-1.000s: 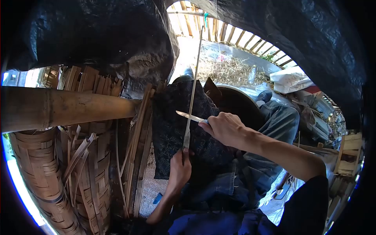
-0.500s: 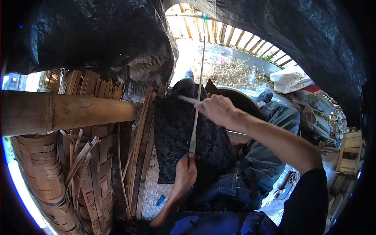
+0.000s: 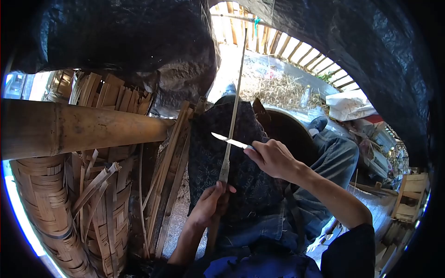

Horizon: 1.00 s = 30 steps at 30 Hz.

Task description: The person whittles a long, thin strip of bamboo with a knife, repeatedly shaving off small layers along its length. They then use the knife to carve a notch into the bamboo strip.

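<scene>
My left hand (image 3: 212, 202) is closed around the lower part of a long, thin bamboo strip (image 3: 235, 109), which points away from me over my lap. In my right hand (image 3: 274, 158) is a knife (image 3: 228, 140), its bright blade lying across the strip about midway along, tip to the left. A dark patterned cloth (image 3: 204, 160) covers my thigh under both hands. The strip's far end reaches up toward the bright ground outside.
A thick bamboo pole (image 3: 88, 129) juts in from the left, above tall woven bamboo baskets (image 3: 44, 194). Split bamboo pieces (image 3: 169, 171) lean beside my leg. Dark plastic sheeting (image 3: 116, 37) hangs overhead. Straw (image 3: 273, 88) and a white sack (image 3: 350, 105) lie on the ground ahead.
My right hand and the knife have come down along the strip toward my left hand. My left hand has turned somewhat around the strip, and the whole view has shifted slightly.
</scene>
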{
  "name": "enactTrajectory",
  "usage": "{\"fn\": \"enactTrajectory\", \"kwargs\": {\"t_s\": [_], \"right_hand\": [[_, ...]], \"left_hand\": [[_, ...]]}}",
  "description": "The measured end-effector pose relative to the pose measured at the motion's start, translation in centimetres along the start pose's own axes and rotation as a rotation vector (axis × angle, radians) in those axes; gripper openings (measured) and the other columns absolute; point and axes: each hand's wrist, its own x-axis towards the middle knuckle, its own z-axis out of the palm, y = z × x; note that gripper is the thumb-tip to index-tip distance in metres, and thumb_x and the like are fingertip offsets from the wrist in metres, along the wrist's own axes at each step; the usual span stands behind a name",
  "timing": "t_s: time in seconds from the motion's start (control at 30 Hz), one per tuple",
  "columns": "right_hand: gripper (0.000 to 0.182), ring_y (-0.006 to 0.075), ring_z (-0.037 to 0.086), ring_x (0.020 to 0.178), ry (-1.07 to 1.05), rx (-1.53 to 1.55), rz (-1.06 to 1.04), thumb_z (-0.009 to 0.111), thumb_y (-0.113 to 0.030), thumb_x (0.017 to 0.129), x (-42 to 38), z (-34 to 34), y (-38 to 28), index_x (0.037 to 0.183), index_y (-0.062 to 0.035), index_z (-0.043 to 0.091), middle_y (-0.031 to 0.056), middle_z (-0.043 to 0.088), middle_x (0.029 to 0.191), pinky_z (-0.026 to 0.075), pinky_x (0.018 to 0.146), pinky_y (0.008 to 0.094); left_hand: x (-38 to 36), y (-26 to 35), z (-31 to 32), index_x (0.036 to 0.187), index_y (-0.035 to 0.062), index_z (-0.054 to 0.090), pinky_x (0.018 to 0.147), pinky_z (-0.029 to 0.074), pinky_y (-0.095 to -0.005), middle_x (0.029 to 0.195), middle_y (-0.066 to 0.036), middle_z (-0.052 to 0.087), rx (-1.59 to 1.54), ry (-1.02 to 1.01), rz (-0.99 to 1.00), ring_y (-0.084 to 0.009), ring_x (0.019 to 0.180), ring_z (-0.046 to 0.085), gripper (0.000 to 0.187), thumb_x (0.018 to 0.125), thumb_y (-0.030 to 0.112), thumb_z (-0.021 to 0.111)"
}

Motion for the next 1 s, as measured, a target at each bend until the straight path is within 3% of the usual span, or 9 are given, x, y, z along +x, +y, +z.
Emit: {"fn": "enactTrajectory", "kwargs": {"t_s": [0.3,0.4,0.5,0.67,0.73,0.83,0.9,1.0], "right_hand": [[0.050,0.0296,0.056,0.043,-0.034,-0.156,0.038,0.043,-0.040,0.094,3.6,0.9,1.2,0.063,-0.0026,0.055,0.0131,0.052,0.047,0.046,0.043,0.0402],[0.052,0.0271,0.055,0.042,-0.144,-0.132,0.223,0.038,-0.040,0.096,5.9,-0.1,1.8,0.063,-0.0023,0.052,0.0120,0.054,0.049,0.046,0.046,0.0408],[0.052,0.0264,0.054,0.041,-0.142,-0.187,0.134,0.037,-0.039,0.096,7.1,-0.1,3.0,0.063,-0.0019,0.051,0.0118,0.053,0.048,0.046,0.046,0.0381],[0.043,0.0255,0.043,0.034,0.075,0.172,0.012,0.043,-0.029,0.096,5.1,-0.5,2.2,0.064,-0.0002,0.047,0.0153,0.044,0.044,0.033,0.040,0.0388],[0.042,0.0264,0.043,0.034,0.032,0.214,0.025,0.043,-0.029,0.096,3.3,-1.1,0.5,0.065,-0.0003,0.047,0.0154,0.043,0.044,0.033,0.040,0.0387],[0.042,0.0286,0.044,0.034,0.051,0.214,-0.028,0.044,-0.030,0.095,1.3,-0.8,0.2,0.065,-0.0008,0.047,0.0152,0.042,0.044,0.033,0.038,0.0391],[0.042,0.0296,0.045,0.035,0.050,0.149,-0.056,0.045,-0.032,0.095,0.6,-0.2,0.7,0.066,-0.0008,0.048,0.0157,0.043,0.045,0.033,0.038,0.0395],[0.045,0.0335,0.048,0.041,-0.008,0.058,0.037,0.046,-0.034,0.094,0.2,-0.3,1.2,0.064,-0.0006,0.050,0.0176,0.047,0.048,0.037,0.042,0.0404]], "left_hand": [[0.1,-0.4,-0.1,0.098,0.0050,0.053,0.041,0.021,-0.0192,0.060,0.009,0.027,0.007,0.046,-0.030,-0.0017,0.046,0.023,0.040,0.098,0.039,0.032],[0.1,-0.4,0.0,0.098,0.0045,0.053,0.041,0.021,-0.0193,0.060,0.009,0.028,0.018,0.064,-0.037,-0.0018,0.046,0.023,0.040,0.098,0.039,0.032],[0.1,0.2,-0.5,0.099,0.0037,0.052,0.040,0.022,-0.0197,0.060,0.008,0.028,0.012,0.041,-0.054,-0.0025,0.046,0.023,0.044,0.097,0.043,0.032],[-0.6,1.6,-0.7,0.098,0.0038,0.053,0.037,0.023,-0.0188,0.056,0.007,0.030,-0.141,-0.051,-0.104,-0.0029,0.041,0.027,0.048,0.096,0.046,0.030],[-0.7,1.6,-0.6,0.098,0.0031,0.053,0.036,0.023,-0.0187,0.055,0.006,0.030,-0.150,-0.042,-0.112,-0.0033,0.039,0.027,0.051,0.095,0.049,0.030],[0.0,0.7,-1.6,0.098,0.0011,0.052,0.037,0.025,-0.0180,0.054,0.006,0.030,-0.241,-0.207,-0.121,-0.0028,0.039,0.031,0.054,0.095,0.050,0.029],[0.6,-0.2,-2.3,0.096,0.0031,0.052,0.036,0.023,-0.0188,0.052,0.006,0.028,-0.398,-0.409,-0.163,-0.0033,0.036,0.025,0.053,0.095,0.050,0.028],[0.8,-0.5,-1.5,0.094,0.0073,0.053,0.034,0.019,-0.0187,0.050,0.006,0.027,-0.329,-0.244,-0.179,-0.0031,0.035,0.021,0.047,0.096,0.047,0.028]]}}
